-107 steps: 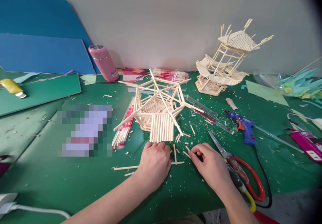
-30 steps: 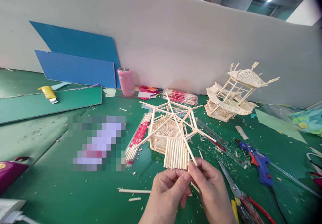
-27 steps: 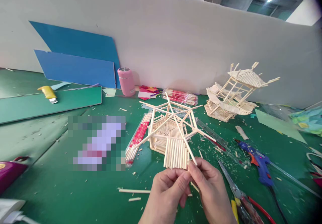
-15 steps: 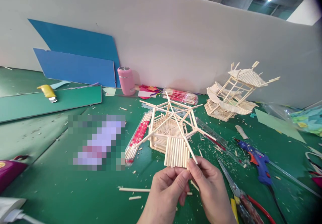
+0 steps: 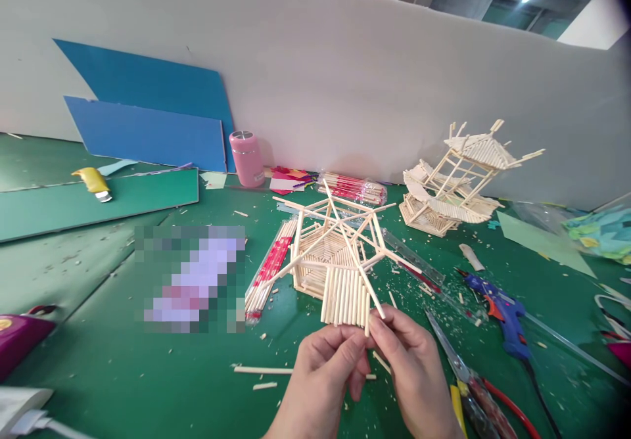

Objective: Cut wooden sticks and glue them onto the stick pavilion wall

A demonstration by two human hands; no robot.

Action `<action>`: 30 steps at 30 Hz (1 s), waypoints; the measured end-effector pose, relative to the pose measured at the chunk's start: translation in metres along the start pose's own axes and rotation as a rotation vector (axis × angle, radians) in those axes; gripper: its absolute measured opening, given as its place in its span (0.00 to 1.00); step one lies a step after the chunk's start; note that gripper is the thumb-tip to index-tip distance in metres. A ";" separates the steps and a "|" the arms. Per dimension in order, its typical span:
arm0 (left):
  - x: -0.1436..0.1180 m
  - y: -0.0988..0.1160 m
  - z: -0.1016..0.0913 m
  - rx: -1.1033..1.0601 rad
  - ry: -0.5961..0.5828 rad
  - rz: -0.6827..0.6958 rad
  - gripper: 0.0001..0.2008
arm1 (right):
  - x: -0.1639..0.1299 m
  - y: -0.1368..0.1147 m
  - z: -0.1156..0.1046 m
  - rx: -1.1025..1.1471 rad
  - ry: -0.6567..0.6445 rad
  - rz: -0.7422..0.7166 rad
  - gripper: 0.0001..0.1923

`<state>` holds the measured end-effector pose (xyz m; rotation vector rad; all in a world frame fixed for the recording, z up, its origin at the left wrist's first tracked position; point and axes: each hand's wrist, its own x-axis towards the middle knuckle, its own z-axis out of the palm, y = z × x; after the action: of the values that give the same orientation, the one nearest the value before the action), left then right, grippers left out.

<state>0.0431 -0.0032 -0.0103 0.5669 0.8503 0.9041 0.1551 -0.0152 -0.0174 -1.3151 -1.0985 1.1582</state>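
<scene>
Both hands raised just in front of the pale hexagonal stick model (image 5: 335, 261) on the green table (image 5: 123, 367), the landmark here. Left hand (image 5: 323, 376) curled, fingertips pinched on the lower end of a short pale wooden stick (image 5: 367, 314); right hand (image 5: 409, 367) pinching the same stick near its top, thumb and forefinger closed on it. Stick held upright and touching, or very nearly touching, the right edge of the flat panel of side-by-side sticks (image 5: 345, 298) at the model's near face, seemingly to line it up as one more slat. Two-handed pinch probably for steadiness on so thin a piece. Just right of the model, red-handled scissors (image 5: 468, 380) and a blue glue gun (image 5: 497, 307), within easy reach. Far right of the model, against the grey wall (image 5: 345, 77), a taller pagoda-shaped stick model (image 5: 458, 179). Behind the model to the left, a pink cylindrical flask (image 5: 246, 158).
</scene>
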 end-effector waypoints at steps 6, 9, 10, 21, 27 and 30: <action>-0.001 0.001 0.002 -0.061 -0.003 -0.038 0.11 | 0.001 0.000 0.000 0.012 0.004 0.009 0.14; 0.000 0.000 0.002 -0.072 0.001 -0.043 0.11 | 0.002 0.000 0.001 0.024 -0.017 0.009 0.14; 0.000 0.000 0.002 -0.071 0.002 -0.045 0.12 | 0.002 -0.001 0.001 0.030 -0.023 0.011 0.14; 0.004 0.000 0.002 -0.021 -0.023 -0.018 0.15 | 0.001 0.000 0.000 -0.007 0.006 0.013 0.15; 0.000 0.000 0.003 -0.071 0.009 -0.039 0.13 | 0.000 0.000 0.001 0.028 -0.013 0.025 0.14; -0.001 0.000 0.002 -0.066 0.002 -0.041 0.13 | 0.000 0.001 0.001 0.030 -0.019 0.027 0.14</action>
<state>0.0446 -0.0044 -0.0091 0.4899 0.8284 0.8919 0.1540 -0.0149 -0.0180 -1.3015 -1.0763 1.2048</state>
